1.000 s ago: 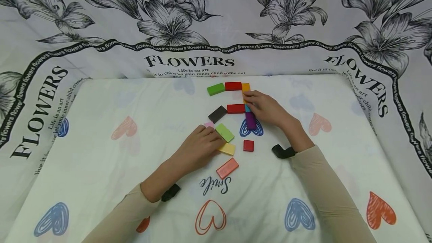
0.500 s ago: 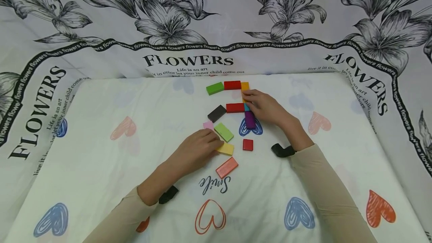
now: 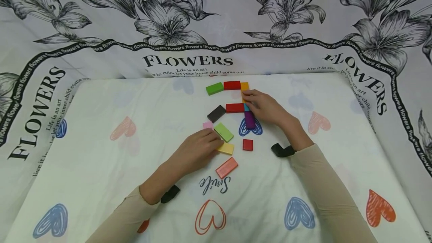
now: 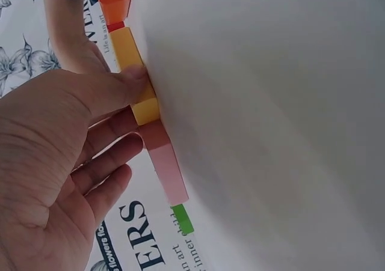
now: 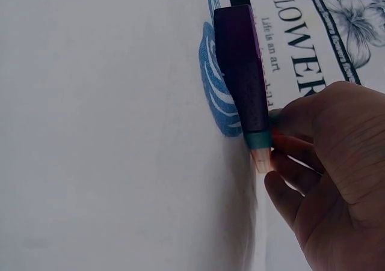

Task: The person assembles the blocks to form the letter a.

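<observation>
Thumb and index finger of my left hand [image 3: 194, 149] pinch a yellow block [image 3: 227, 149]; the left wrist view shows the thumb across that yellow block [image 4: 127, 50]. A pink block [image 3: 208, 125] and a light green block [image 3: 224, 132] lie just beyond. At the right, my right hand [image 3: 271, 110] rests its fingertips against an orange block [image 3: 245, 86] and a small blue block [image 3: 246, 107], partly covering both. A purple block [image 3: 249, 120] adjoins the blue one. In the right wrist view, the thumb touches near the teal-looking blue block [image 5: 259, 140], fingers loosely bent.
Two red blocks [image 3: 232, 85] extend left from the orange and blue blocks. A green block [image 3: 215, 88] and a black block [image 3: 216, 113] sit at their left ends. Nearer lie a red square block [image 3: 248, 145] and a salmon block [image 3: 227, 167] on the heart-printed cloth [image 3: 162, 100].
Both hands stay nearly still. The left hand has shifted very slightly, showing more of the pink block. The view has moved a little; the blocks keep their arrangement.
</observation>
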`<state>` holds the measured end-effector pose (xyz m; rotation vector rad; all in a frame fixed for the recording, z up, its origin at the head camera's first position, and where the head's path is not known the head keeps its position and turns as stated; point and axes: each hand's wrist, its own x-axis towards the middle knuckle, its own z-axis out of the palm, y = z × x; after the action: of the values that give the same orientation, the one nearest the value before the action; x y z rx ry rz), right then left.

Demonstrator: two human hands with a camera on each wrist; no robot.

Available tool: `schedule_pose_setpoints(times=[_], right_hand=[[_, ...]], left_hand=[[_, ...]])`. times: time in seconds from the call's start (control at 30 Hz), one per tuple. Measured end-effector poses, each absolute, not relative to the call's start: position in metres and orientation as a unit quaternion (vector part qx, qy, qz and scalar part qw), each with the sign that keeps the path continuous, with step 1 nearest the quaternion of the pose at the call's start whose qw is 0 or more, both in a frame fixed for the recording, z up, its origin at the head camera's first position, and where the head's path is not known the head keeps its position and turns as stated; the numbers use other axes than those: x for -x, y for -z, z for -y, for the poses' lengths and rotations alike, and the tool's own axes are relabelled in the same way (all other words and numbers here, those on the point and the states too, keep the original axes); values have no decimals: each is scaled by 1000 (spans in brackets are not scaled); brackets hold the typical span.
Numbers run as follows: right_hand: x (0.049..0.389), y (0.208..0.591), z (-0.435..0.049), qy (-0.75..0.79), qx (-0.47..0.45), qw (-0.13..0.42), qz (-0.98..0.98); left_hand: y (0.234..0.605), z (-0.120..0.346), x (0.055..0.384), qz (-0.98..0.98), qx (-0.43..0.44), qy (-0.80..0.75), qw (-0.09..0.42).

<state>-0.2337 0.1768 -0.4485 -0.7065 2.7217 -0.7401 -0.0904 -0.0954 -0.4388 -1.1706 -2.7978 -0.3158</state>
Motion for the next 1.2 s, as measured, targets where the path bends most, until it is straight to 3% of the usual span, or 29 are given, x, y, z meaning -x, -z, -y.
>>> schedule_pose_setpoints(times=[0.67,1.0,1.2], right_hand=[[237,450,-177,260,242,124,-927],[233,450,-181,261,252,111,-925],[234,451,-179,251,265,99,-926]], left_hand=[[437,91,97,925,354,134,3],[438,89,96,924,364,115,39],[438,87,95,930,349,113,30]])
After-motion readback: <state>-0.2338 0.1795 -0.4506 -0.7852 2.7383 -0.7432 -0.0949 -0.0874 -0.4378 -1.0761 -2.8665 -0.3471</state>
